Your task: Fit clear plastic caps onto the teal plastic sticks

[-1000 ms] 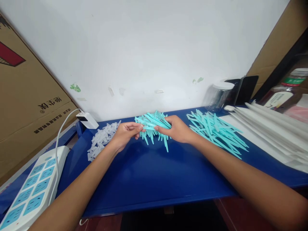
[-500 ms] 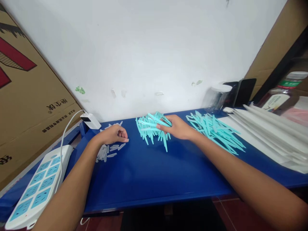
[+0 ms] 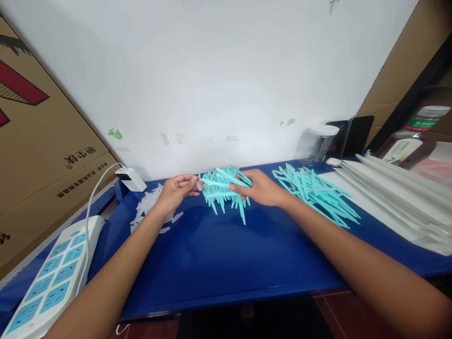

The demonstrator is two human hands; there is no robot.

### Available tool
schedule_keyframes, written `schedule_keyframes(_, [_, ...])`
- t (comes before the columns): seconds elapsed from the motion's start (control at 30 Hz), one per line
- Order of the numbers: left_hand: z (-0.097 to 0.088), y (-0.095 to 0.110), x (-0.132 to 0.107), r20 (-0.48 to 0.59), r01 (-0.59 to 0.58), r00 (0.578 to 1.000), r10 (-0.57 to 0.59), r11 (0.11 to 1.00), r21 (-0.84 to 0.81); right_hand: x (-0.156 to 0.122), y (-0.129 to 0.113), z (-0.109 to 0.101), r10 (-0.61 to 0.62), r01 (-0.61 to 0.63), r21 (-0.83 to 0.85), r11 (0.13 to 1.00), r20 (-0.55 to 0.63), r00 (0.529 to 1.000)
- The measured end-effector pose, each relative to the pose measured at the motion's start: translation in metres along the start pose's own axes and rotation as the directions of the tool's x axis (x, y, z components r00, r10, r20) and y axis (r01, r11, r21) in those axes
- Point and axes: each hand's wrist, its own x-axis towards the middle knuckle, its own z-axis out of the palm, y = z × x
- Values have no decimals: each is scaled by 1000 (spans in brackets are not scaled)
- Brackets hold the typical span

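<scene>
My right hand (image 3: 261, 188) is closed around a few turquoise eyebrow razors (image 3: 219, 185), their blade ends pointing left. My left hand (image 3: 176, 192) pinches a small translucent plastic cap (image 3: 199, 186) right by the tip of one held razor; whether the cap is on the blade I cannot tell. Beneath the held razors lies a heap of similar razors (image 3: 221, 203). A second razor heap (image 3: 314, 193) spreads to the right of my right hand. Loose translucent caps (image 3: 146, 205) are scattered to the left, partly hidden behind my left hand and forearm.
A blue-topped table (image 3: 229, 254) runs along the white wall. At left are a power strip (image 3: 52, 278), a white charger (image 3: 130, 179) with a cable and a large cardboard box (image 3: 52, 141). On the right stand a lidded jar (image 3: 319, 143), stacked white sheets (image 3: 399, 202) and a bottle (image 3: 406, 143).
My left hand has moved right and slightly up from the loose caps to the held razor's tip, carrying a cap. My right hand stays nearly still with the razors.
</scene>
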Motion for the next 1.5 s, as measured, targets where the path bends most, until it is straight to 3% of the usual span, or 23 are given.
schedule_keyframes(0.7, [12, 9, -4, -158, -2, 987, -17, 993, -121, -3, -7, 2, 43, -43, -7, 999, -1, 999])
schedule_keyframes(1.1, [28, 8, -14, -39, 15, 999, -20, 991, -134, -2, -9, 12, 39, -41, 130, 991, 13, 999])
schedule_keyframes(1.4, [11, 14, -8, 58, -66, 996, 62, 996, 57, -3, -9, 13, 35, -41, 124, 991, 53, 998])
schedule_keyframes(1.5, [-8, 23, -4, 94, -92, 993, 71, 964, 248, -2, -8, 10, 39, -38, 91, 995, -7, 999])
